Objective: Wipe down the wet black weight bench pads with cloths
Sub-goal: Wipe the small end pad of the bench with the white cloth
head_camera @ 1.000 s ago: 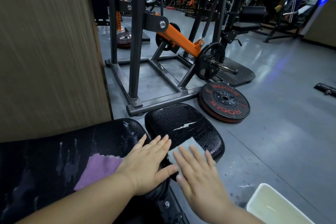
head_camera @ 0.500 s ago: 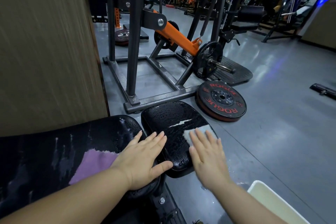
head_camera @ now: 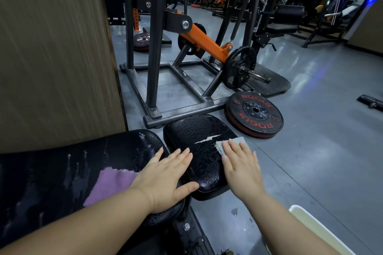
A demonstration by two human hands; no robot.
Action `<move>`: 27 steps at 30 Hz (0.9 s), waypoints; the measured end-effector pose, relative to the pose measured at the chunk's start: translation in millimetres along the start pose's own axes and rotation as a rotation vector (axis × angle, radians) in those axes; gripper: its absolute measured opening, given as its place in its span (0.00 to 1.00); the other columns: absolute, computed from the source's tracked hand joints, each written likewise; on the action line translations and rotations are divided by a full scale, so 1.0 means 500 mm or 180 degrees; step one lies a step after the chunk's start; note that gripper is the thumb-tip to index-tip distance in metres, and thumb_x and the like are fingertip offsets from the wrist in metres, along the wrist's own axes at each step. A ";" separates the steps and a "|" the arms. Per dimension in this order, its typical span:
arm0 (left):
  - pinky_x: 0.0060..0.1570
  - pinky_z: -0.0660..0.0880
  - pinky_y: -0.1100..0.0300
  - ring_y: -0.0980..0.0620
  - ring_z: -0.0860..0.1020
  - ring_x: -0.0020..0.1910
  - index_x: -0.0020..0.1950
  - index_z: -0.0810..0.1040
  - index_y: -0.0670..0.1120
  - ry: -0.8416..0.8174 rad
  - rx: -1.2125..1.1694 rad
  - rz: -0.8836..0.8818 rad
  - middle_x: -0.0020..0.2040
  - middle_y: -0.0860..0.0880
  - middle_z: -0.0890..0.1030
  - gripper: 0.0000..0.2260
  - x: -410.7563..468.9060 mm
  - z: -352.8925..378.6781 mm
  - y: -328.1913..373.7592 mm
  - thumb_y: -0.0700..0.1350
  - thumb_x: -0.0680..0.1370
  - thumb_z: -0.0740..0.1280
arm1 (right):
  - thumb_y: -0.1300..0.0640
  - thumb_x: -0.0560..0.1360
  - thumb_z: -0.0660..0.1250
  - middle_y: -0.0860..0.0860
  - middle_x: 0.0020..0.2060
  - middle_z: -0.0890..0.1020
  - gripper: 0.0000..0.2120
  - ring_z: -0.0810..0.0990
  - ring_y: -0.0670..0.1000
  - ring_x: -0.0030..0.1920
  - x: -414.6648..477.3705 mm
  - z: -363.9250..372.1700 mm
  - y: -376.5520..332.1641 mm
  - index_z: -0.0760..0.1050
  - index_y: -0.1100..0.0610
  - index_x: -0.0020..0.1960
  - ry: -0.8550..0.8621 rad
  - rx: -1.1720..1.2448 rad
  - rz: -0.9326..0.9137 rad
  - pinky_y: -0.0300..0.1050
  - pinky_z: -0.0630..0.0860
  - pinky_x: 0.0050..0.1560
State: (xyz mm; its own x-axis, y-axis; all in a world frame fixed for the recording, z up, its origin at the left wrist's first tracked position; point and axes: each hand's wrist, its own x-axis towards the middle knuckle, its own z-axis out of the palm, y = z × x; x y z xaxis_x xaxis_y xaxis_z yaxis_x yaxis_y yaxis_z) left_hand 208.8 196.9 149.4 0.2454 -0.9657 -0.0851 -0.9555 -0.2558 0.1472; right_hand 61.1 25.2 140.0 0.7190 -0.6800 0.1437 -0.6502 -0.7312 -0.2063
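On beaded rounded pad, right hand flattens grey cloth

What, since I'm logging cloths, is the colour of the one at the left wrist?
The cloth is purple, shown best in the head view.

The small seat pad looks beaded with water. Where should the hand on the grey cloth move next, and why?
Probably slide the right hand and its grey cloth leftward across the seat pad: the cloth sits at the pad's right edge, while droplets cover the middle and far part.
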 end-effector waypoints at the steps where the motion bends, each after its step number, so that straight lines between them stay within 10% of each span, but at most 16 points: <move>1: 0.74 0.32 0.53 0.60 0.38 0.77 0.79 0.39 0.53 0.0007 0.0001 -0.0015 0.76 0.59 0.36 0.41 0.000 0.000 0.001 0.72 0.69 0.33 | 0.43 0.78 0.39 0.42 0.73 0.63 0.28 0.57 0.51 0.74 -0.008 0.002 -0.010 0.62 0.46 0.74 0.0046 -0.0020 -0.0002 0.54 0.51 0.73; 10: 0.74 0.32 0.53 0.58 0.38 0.77 0.79 0.38 0.53 0.0046 0.0197 -0.0014 0.74 0.59 0.34 0.36 0.004 0.010 -0.005 0.67 0.74 0.37 | 0.41 0.82 0.45 0.43 0.70 0.69 0.23 0.65 0.49 0.71 -0.086 0.033 0.012 0.64 0.44 0.73 -0.0003 -0.0176 -0.1513 0.53 0.56 0.70; 17: 0.75 0.33 0.52 0.59 0.39 0.77 0.79 0.39 0.55 0.0046 0.0114 -0.0082 0.76 0.60 0.36 0.31 0.000 0.006 -0.003 0.64 0.80 0.45 | 0.46 0.80 0.48 0.45 0.71 0.67 0.23 0.59 0.51 0.73 0.022 0.017 0.048 0.68 0.48 0.71 0.0140 0.0481 -0.0109 0.51 0.56 0.73; 27: 0.73 0.34 0.58 0.61 0.43 0.77 0.80 0.45 0.58 0.0174 -0.0023 -0.0158 0.77 0.63 0.42 0.39 0.012 0.009 -0.004 0.70 0.70 0.36 | 0.43 0.83 0.43 0.42 0.70 0.69 0.23 0.63 0.48 0.72 -0.088 0.038 0.005 0.65 0.45 0.73 0.0155 0.0016 -0.1314 0.51 0.54 0.71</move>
State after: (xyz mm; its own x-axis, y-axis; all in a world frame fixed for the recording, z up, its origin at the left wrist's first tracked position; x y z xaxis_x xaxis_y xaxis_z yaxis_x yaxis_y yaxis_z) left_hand 211.6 191.9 144.0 0.3012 -0.9528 -0.0386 -0.9407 -0.3035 0.1513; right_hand 32.3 54.6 115.0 0.9067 -0.3316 0.2608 -0.3084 -0.9428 -0.1264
